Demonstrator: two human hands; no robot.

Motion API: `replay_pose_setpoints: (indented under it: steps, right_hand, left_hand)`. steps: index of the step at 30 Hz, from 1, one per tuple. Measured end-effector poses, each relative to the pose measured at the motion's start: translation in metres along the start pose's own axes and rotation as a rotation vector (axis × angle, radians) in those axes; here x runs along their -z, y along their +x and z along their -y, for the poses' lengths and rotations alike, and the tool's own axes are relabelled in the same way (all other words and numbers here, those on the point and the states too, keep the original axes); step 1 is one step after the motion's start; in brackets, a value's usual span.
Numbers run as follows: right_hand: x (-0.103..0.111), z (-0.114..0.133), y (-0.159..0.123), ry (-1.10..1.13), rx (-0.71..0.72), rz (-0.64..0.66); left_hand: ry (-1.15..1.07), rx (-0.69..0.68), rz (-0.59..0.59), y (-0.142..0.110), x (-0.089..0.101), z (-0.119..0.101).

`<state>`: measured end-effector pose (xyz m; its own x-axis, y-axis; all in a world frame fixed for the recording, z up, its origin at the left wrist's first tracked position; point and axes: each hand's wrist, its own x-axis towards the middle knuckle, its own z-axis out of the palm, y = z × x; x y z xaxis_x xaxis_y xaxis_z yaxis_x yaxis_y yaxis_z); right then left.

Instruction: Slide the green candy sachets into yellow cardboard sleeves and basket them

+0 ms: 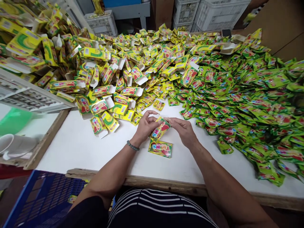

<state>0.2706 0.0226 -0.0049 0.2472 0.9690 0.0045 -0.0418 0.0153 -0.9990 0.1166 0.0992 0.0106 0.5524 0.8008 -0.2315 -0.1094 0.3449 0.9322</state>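
A small yellow carton sits between both hands, held just above the white table, tilted, its printed face up. My left hand is closed on its left end, fingers curled over the top edge; my right hand pinches the right end between thumb and fingertips. Whether the end flap is tucked I cannot tell from here. Directly below it, flat on the table and just beside the left wrist, lies one green-edged sachet, apart from the carton. A beaded bracelet is on the left wrist. Outward: to the left and behind, a heap of open cartons, many with white flaps standing out, spills toward the hands. To the right, a broad spread of green sachets covers the table to its far edge. Progress, as I judge it: one carton in hand, one sachet waiting, and both heaps very large, so nearly all the work looks left; I see no stack of closed cartons in view. A blue crate stands low at the left near my lap, white crates at the back.
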Motion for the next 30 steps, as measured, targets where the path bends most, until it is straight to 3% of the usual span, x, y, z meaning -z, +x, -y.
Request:
replay_pose_setpoints:
  steps: [8, 11, 16, 22, 30]
  right_hand:
    - [0.000, -0.003, 0.004, 0.112, -0.132, -0.116]
    - [0.006, 0.001, 0.006, 0.096, -0.147, -0.088]
    - [0.009, 0.011, 0.004, 0.040, -0.087, 0.074]
    - [-0.004, 0.005, -0.004, -0.215, 0.048, 0.006]
    - [-0.011, -0.004, -0.006, -0.225, 0.148, 0.025]
  left_hand:
    - [0.069, -0.002, 0.024, 0.000, -0.002, 0.000]
    - [0.098, -0.022, 0.043, 0.001, 0.000, -0.001]
    - [0.096, -0.078, 0.005, 0.002, 0.002, 0.000]
    - [0.042, -0.130, -0.035, 0.000, 0.000, -0.001]
    - [-0.011, -0.069, 0.032, -0.004, -0.005, -0.004]
